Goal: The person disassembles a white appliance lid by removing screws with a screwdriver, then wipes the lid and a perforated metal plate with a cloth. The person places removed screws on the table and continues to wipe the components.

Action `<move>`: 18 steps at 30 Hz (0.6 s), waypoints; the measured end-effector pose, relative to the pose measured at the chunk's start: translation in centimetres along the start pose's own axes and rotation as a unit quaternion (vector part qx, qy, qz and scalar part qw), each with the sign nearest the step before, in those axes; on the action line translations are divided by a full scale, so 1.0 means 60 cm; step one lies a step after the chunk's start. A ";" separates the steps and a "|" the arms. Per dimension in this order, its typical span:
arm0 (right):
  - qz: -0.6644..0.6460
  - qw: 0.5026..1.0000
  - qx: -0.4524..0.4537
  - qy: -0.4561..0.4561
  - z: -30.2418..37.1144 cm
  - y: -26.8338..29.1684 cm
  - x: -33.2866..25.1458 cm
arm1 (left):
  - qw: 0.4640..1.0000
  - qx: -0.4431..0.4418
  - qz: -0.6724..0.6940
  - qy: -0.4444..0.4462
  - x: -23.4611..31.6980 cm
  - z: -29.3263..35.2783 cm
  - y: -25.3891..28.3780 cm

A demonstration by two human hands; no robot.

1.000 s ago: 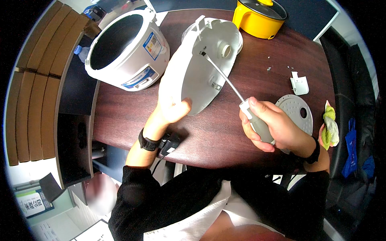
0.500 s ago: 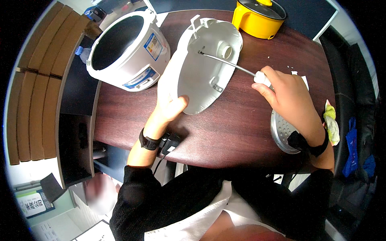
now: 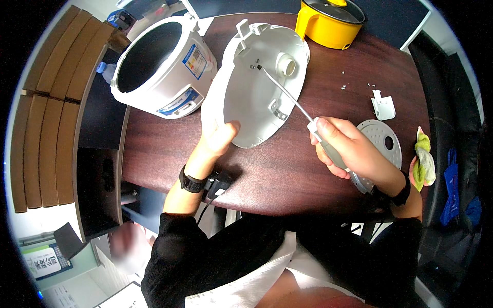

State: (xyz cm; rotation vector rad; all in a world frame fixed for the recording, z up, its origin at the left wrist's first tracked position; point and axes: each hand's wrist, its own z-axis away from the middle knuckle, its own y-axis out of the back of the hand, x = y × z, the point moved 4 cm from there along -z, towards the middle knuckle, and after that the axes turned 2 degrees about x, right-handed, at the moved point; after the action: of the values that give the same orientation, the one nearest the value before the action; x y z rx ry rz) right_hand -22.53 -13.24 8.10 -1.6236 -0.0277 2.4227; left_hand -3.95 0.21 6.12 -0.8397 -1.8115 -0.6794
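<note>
My left hand (image 3: 220,134) grips the lower left edge of a white plastic lid shell (image 3: 246,110), held tilted with its hollow inside toward me. In my right hand (image 3: 341,143) is a screwdriver (image 3: 291,96), fingers wrapped around its white and grey handle. The screwdriver's tip lies against the inner wall of the shell, near small screw holes and left of a round raised collar (image 3: 286,65). Left of the shell stands a white rice cooker body (image 3: 169,97), open at the top with a dark inside. A perforated metal disc (image 3: 382,134) lies partly beneath my right forearm.
A yellow electric pot (image 3: 328,31) with a dark lid stands at the far edge of the brown table (image 3: 267,179). Right lie a broken white plastic piece (image 3: 383,106), small white fragments and a yellow-green cloth (image 3: 424,159). Brown boxes (image 3: 43,149) are stacked left.
My right hand has moved down and left, making the screwdriver steeper, its tip slightly right along the wall. The perforated disc and broken white piece show more. My left hand stays nearly still.
</note>
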 end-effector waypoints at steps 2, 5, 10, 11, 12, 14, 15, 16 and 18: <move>-0.002 1.000 0.003 -0.005 -0.002 -0.005 -0.001 | 1.000 -0.007 0.002 0.005 -0.003 0.001 -0.001; -0.012 1.000 -0.008 -0.002 -0.006 -0.009 0.001 | 1.000 -0.018 0.009 0.021 -0.019 0.006 0.007; -0.091 0.994 -0.054 -0.034 -0.004 -0.015 0.001 | 0.998 -0.010 -0.049 -0.032 0.002 0.002 -0.001; -0.108 0.991 -0.064 -0.046 0.000 -0.016 -0.004 | 0.997 -0.009 -0.058 -0.044 0.007 0.000 -0.003; -0.125 0.988 -0.074 -0.058 0.004 -0.017 -0.009 | 0.998 -0.011 -0.052 -0.044 0.008 -0.001 -0.003; -0.034 0.996 -0.055 -0.059 0.006 -0.006 -0.020 | 0.998 -0.017 -0.039 -0.045 0.008 -0.003 -0.005; 0.012 0.997 -0.046 -0.059 0.004 0.001 -0.027 | 0.998 -0.018 -0.033 -0.045 0.010 -0.004 -0.005; 0.149 0.988 -0.007 -0.034 -0.002 0.014 -0.038 | 0.998 -0.020 -0.027 -0.045 0.011 -0.005 -0.005; 0.443 0.868 0.140 0.174 -0.012 0.030 -0.053 | 0.998 -0.016 -0.030 -0.055 0.014 -0.008 -0.004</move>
State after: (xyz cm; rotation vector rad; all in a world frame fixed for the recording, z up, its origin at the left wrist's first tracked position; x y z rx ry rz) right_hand -21.04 -15.70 10.47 -2.1954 1.3333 2.4091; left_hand -4.09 -0.08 7.07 -0.8617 -1.9347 -0.7149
